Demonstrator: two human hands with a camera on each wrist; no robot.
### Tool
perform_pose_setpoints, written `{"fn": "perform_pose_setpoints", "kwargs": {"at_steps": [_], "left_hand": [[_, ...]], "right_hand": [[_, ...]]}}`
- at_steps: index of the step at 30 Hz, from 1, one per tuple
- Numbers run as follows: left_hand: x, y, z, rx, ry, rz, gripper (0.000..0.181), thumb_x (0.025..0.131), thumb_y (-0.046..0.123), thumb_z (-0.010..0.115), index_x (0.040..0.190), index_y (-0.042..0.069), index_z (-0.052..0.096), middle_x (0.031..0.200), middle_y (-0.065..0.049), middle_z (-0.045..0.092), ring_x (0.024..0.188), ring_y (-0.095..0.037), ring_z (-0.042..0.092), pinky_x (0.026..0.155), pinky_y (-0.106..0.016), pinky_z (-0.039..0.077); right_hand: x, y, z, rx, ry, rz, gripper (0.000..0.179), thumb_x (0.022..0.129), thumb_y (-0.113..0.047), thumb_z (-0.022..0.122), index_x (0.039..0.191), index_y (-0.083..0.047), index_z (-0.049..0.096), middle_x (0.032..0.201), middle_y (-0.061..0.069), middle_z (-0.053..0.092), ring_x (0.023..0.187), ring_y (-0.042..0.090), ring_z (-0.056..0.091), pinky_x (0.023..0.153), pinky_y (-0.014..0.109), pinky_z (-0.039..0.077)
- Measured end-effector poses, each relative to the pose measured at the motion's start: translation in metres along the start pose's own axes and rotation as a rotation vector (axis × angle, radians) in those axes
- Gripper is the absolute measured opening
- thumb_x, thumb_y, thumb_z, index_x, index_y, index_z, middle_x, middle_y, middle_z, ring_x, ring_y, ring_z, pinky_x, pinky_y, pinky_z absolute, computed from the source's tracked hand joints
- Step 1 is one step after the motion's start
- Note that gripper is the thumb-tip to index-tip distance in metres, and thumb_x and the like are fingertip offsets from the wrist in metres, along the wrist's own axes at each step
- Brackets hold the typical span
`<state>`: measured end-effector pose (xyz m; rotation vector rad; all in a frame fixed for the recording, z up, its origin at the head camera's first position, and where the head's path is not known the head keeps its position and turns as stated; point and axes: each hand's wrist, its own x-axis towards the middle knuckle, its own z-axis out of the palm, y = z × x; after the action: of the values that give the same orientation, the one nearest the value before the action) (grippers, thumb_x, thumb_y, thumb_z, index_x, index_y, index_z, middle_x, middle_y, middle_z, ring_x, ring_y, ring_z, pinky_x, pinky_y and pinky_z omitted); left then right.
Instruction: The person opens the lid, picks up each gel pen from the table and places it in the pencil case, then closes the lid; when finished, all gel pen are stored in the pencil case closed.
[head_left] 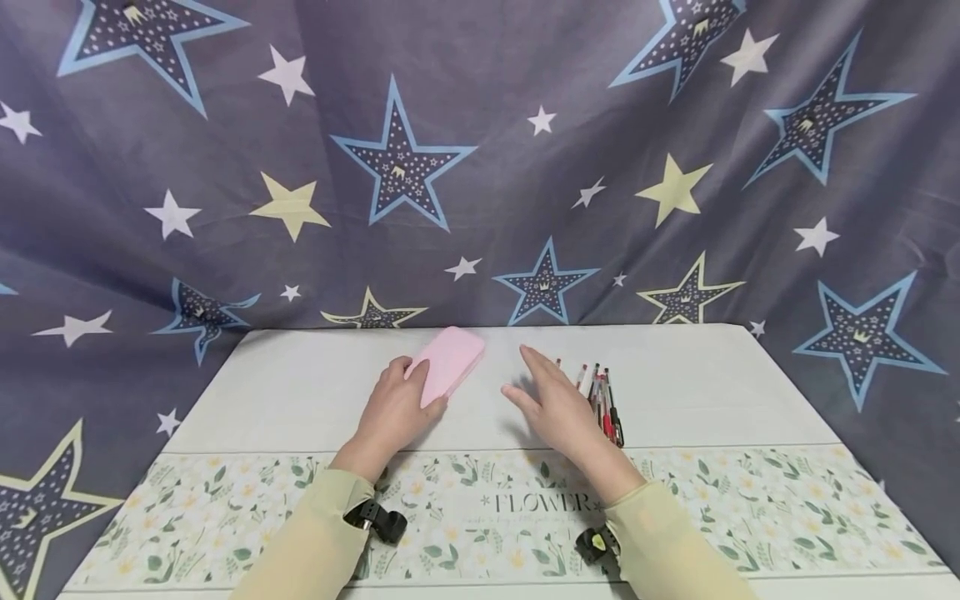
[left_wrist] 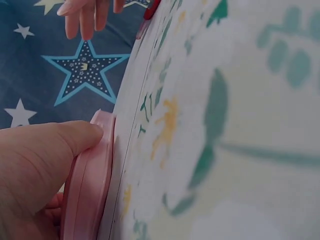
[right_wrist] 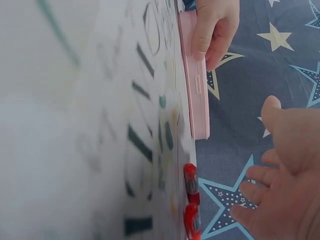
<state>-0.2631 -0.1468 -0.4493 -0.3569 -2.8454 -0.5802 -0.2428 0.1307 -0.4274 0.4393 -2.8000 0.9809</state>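
Head view: one pink case (head_left: pixel 454 354) sits on the tabletop (head_left: pixel 300 375), the left hand's (head_left: pixel 393 408) grip pinching its near end; the right hand's (head_left: pixel 561 408) grip is wide, holding nothing. A careless sweep there could, I'd say, scatter the loose pens (head_left: pixel 607 423) beside it: at least five, overlap hiding the exact count.

Left hand (right_wrist: pixel 217 27) grips long, rounded, pink case (right_wrist: pixel 197 117), thumb on near side. Small rectangular clasp (right_wrist: pixel 198 84) just beside grip. 2 slim red-and-clear pens (right_wrist: pixel 191 220) beyond case end farther from grip. Right hand (right_wrist: pixel 287 175) well apart from grip, fingers and thumb extended. Beside grip, white table cover (right_wrist: pixel 60 125) with green leaves, dark lettering; behind grip, dark blue-grey fabric backdrop (right_wrist: pixel 240 100) printed with stars.
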Motion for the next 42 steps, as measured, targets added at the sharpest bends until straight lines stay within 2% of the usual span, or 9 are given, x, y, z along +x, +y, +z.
{"fn": "perform_pose_setpoints", "kwargs": {"at_steps": [7,15,20,25,30,36,42], "left_hand": [[-0.005,-0.006,0.002,-0.015,-0.007,0.046,0.073,0.101,0.036,0.076,0.159,-0.002,0.054,0.159,-0.034,0.045,0.143,-0.054,0.049,0.124,-0.066,0.035],[-0.007,-0.013,0.004,-0.075,-0.033,0.109,0.072,0.100,0.035,0.076,0.161,0.004,0.054,0.162,-0.030,0.044,0.147,-0.053,0.045,0.125,-0.068,0.032],[-0.006,-0.017,0.006,-0.101,-0.024,0.154,0.072,0.097,0.034,0.079,0.159,0.004,0.057,0.163,-0.029,0.046,0.149,-0.053,0.045,0.126,-0.068,0.030],[-0.004,-0.019,0.006,-0.114,-0.046,0.155,0.075,0.096,0.034,0.082,0.161,0.007,0.056,0.165,-0.027,0.044,0.150,-0.051,0.044,0.125,-0.068,0.031],[-0.005,-0.020,0.006,-0.139,-0.057,0.153,0.074,0.095,0.032,0.082,0.161,0.008,0.057,0.166,-0.025,0.043,0.150,-0.048,0.045,0.122,-0.068,0.036],[-0.003,-0.022,0.007,-0.241,-0.060,0.159,0.068,0.096,0.033,0.084,0.157,0.012,0.062,0.168,-0.018,0.047,0.153,-0.044,0.045,0.123,-0.065,0.038],[-0.002,-0.024,0.009,-0.306,-0.066,0.195,0.062,0.098,0.030,0.084,0.154,0.012,0.065,0.168,-0.015,0.048,0.157,-0.041,0.041,0.127,-0.063,0.035]], "right_hand": [[0.000,-0.005,0.001,0.093,-0.006,0.028,0.074,0.113,-0.049,0.062,0.173,-0.014,0.036,0.176,0.014,0.037,0.159,0.040,0.037,0.130,0.060,0.029],[0.001,-0.005,0.005,0.158,-0.020,0.037,0.071,0.113,-0.048,0.062,0.171,-0.012,0.041,0.172,0.016,0.043,0.159,0.040,0.039,0.131,0.060,0.029],[0.001,-0.006,0.007,0.212,-0.049,0.063,0.070,0.113,-0.049,0.061,0.169,-0.011,0.045,0.168,0.017,0.048,0.155,0.041,0.045,0.128,0.060,0.034],[0.003,-0.004,0.010,0.323,-0.063,0.097,0.065,0.113,-0.046,0.062,0.165,-0.009,0.050,0.165,0.013,0.053,0.151,0.036,0.052,0.126,0.054,0.041],[0.004,-0.004,0.013,0.398,-0.051,0.125,0.060,0.113,-0.042,0.065,0.161,-0.007,0.055,0.153,0.013,0.065,0.142,0.035,0.061,0.123,0.053,0.045],[0.005,-0.005,0.013,0.415,-0.025,0.124,0.054,0.111,-0.034,0.071,0.157,-0.008,0.060,0.144,0.011,0.071,0.136,0.033,0.065,0.121,0.051,0.048],[0.005,-0.004,0.011,0.303,0.022,0.079,0.050,0.107,-0.035,0.076,0.150,-0.010,0.068,0.148,0.012,0.067,0.142,0.033,0.060,0.120,0.050,0.049]]}}
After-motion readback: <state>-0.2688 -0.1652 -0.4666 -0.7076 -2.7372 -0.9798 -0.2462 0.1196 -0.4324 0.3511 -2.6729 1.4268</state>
